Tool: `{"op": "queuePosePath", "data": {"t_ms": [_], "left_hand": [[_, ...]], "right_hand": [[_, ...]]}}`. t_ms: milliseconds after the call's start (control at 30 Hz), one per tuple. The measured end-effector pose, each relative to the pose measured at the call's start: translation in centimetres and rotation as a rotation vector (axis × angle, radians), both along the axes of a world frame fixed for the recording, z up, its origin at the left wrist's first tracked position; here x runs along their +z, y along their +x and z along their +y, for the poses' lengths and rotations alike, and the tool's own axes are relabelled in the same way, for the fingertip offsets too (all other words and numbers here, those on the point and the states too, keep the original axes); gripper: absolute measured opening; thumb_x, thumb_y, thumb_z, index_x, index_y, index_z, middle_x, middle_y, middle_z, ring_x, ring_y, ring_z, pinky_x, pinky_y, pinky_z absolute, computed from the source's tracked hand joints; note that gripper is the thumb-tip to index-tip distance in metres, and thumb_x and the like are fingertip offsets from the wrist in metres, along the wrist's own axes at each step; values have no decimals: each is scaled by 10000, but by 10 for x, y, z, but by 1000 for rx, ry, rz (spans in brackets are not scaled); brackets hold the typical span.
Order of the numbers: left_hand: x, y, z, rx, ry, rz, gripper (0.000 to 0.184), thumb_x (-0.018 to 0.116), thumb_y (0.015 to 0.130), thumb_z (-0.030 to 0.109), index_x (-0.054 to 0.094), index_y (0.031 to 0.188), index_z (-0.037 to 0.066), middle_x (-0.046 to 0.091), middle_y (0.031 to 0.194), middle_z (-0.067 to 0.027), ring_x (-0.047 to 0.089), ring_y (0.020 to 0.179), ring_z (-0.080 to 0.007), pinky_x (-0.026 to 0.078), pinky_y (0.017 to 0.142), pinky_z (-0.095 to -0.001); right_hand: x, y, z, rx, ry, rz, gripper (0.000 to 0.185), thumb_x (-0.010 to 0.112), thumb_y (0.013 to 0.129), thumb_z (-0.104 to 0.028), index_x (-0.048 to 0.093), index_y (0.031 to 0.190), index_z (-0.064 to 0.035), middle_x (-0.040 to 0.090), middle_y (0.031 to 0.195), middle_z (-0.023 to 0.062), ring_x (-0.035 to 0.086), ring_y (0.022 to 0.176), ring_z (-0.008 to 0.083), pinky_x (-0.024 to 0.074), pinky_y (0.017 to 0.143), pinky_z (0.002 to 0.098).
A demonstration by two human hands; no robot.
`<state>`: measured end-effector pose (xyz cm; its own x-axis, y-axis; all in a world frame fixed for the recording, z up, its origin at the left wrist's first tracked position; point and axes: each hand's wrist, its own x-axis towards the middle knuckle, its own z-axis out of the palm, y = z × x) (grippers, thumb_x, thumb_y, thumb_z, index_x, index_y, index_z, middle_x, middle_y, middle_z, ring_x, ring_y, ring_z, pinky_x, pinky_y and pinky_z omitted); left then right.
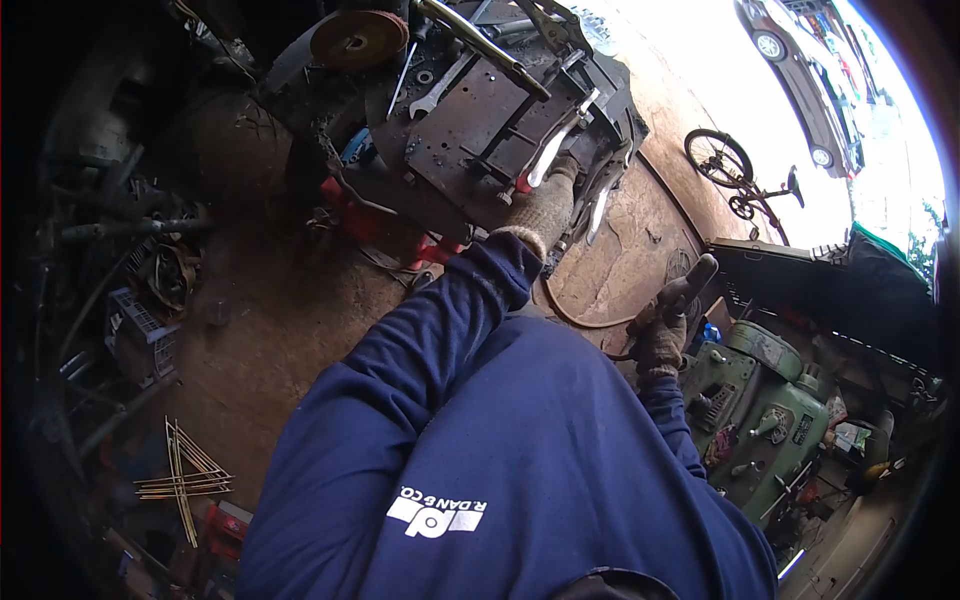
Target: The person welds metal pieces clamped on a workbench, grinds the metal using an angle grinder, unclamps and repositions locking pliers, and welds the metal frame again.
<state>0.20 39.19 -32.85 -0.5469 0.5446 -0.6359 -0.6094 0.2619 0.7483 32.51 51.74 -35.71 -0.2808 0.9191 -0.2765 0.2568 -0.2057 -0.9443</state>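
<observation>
My left hand (545,208), in a grey knitted work glove, is at the near edge of a dark steel workbench (450,150). It lies right beside the silver handle of a locking clamp (550,152) with a red part at its end. The fingers are mostly hidden, so whether they grip the clamp is unclear. A second silver handle (597,212) is just right of this hand. My right hand (662,325), in a dirty glove, is held out low on the right, away from the bench. At least one finger points outward, and nothing shows clearly in it.
A wrench (440,87), a screwdriver (402,78) and a grinding disc (360,40) are on or beside the bench. A green machine (770,425) stands close on my right. A hose (575,318) crosses the floor. Beyond are a bicycle (745,180) and thin rods (185,475) at left.
</observation>
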Motion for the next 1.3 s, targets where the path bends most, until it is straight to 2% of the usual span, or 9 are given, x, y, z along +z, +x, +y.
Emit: {"op": "queuePosePath", "data": {"t_ms": [400,633,800,867,1000,1033,1200,1267,1300], "left_hand": [[47,-5,-21,-29,-35,74,664,575,933,558,577,1259,-21,647,1141,-186,605,1069,-310,461,931,-395],[40,0,-13,91,-155,90,500,641,940,449,650,1113,-20,659,965,-105,589,871,-203,489,788,-362],[43,1,-9,206,-131,26,327,670,942,405,651,904,80,438,541,53,410,470,-87,336,442,-291],[30,-1,-14,137,-221,-23,489,646,959,421,616,1247,27,668,1071,-70,616,916,-179,517,790,-340],[19,8,-15,275,18,12,275,629,989,312,652,1102,62,666,942,-17,615,817,-111,523,717,-292],[22,9,-14,302,12,34,275,629,989,312,652,1102,62,666,942,-17,615,817,-111,523,717,-292],[24,17,-13,375,35,85,226,628,991,256,629,1133,80,648,967,1,615,843,-92,532,737,-268],[-6,19,-27,373,275,136,230,628,988,217,625,1171,78,656,1014,-6,621,903,-94,543,780,-275],[5,17,-26,386,270,149,230,628,988,217,625,1171,78,656,1014,-6,621,903,-94,543,780,-275]], "right_hand": [[110,-67,95,353,367,151,183,652,950,-196,575,1088,-103,611,832,7,570,682,110,459,623,278],[220,-165,252,271,747,-211,244,663,876,-247,684,1003,-39,652,760,25,611,660,124,452,568,294],[292,-276,308,504,727,-118,357,638,930,-385,641,1068,-56,639,798,27,599,704,90,402,549,251],[298,-324,357,646,852,-56,381,636,932,-399,644,1079,-47,650,817,25,599,706,105,440,613,271],[324,-414,353,707,871,-167,441,681,928,-392,627,1149,-14,676,966,68,652,832,155,514,765,323],[336,-413,289,593,856,-5,235,598,934,-286,616,1066,-92,576,764,34,592,652,155,451,486,320],[315,-516,282,672,707,264,175,590,937,-260,611,970,-90,549,679,25,577,554,160,398,381,277],[308,-555,274,732,869,187,187,570,932,-254,621,904,-77,555,668,60,583,558,188,422,414,317],[288,-585,280,718,1271,241,213,559,925,-262,630,866,-70,576,692,83,588,587,210,447,482,362]]}}
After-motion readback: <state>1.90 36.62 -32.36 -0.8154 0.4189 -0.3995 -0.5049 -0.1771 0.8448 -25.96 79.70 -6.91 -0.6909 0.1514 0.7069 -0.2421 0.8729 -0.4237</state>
